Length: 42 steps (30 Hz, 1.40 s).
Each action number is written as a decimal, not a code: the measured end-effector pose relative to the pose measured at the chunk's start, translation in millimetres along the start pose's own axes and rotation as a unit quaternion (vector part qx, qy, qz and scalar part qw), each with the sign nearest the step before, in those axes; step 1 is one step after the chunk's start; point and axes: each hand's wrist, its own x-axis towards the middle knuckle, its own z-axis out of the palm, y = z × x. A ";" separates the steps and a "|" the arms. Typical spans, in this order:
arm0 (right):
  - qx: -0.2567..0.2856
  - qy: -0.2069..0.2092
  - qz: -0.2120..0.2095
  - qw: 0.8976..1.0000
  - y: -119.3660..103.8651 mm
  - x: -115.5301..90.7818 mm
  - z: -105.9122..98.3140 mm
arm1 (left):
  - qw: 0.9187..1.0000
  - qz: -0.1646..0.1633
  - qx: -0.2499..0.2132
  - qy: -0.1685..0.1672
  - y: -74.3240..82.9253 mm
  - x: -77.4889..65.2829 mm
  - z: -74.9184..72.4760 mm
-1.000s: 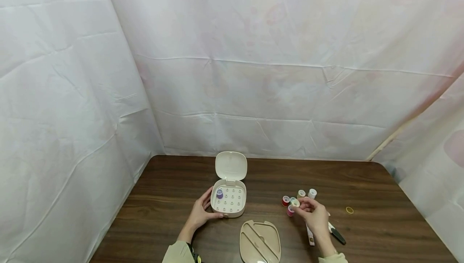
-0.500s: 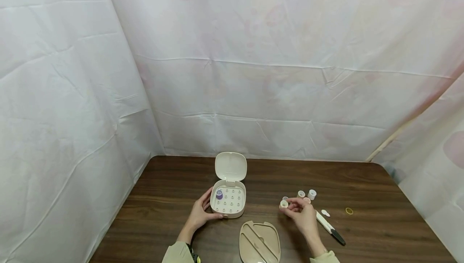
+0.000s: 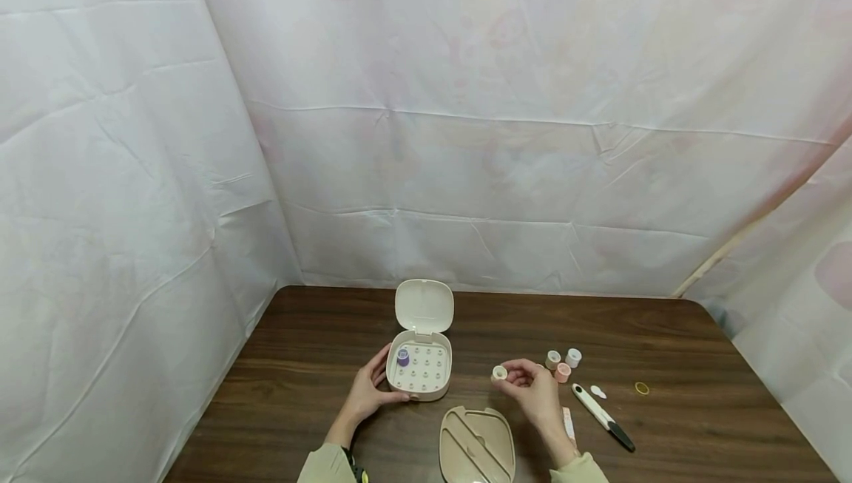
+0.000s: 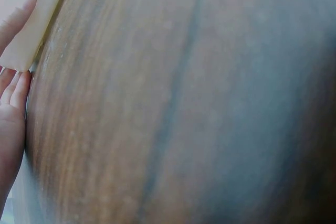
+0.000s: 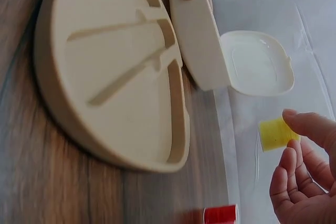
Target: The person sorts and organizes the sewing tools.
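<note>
Yellow spool [image 5: 274, 135] pinched in my right hand [image 3: 538, 393]!
My left hand [image 3: 364, 392] grips the box [image 3: 430, 396], beige tray [image 3: 492, 444] lying between both hands.

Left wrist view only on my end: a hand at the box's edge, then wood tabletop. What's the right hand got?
Observer: The right hand pinches a yellow spool between thumb and fingers.
Operator: Is the box open?
Observer: Yes, its lid stands raised at the back.
Operator: Any spool inside already?
Observer: One, a purple spool, toward the left side in the head view.
</note>
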 end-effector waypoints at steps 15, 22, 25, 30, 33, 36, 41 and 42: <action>0.026 -0.048 0.000 0.998 -40.6 1.5 26.6 | 1.000 -0.003 0.009 0.016 -25.8 5.3 -1.9; 0.010 -0.059 0.002 0.998 -21.0 9.8 46.2 | 1.000 -0.001 0.008 0.015 -26.4 5.3 -2.5; 0.005 -0.061 -0.001 0.998 -22.3 12.1 53.3 | 1.000 0.001 0.006 0.014 -26.9 5.3 -2.4; 0.011 -0.072 -0.001 0.997 -25.3 17.2 65.2 | 1.000 -0.002 0.005 0.012 -26.4 5.1 -1.9; 0.020 -0.081 -0.006 0.996 -25.3 21.3 72.8 | 1.000 0.000 0.001 0.010 -20.9 4.0 -1.6; 0.022 -0.088 -0.015 0.996 -26.1 24.6 79.7 | 1.000 0.002 -0.003 0.008 -10.4 2.3 -0.6; 0.017 -0.097 -0.028 0.995 -26.3 27.9 90.0 | 1.000 0.007 0.006 0.008 -2.2 1.0 0.7; 0.016 -0.098 -0.027 0.995 -25.9 28.5 92.0 | 1.000 0.009 0.010 0.008 -4.4 1.3 0.3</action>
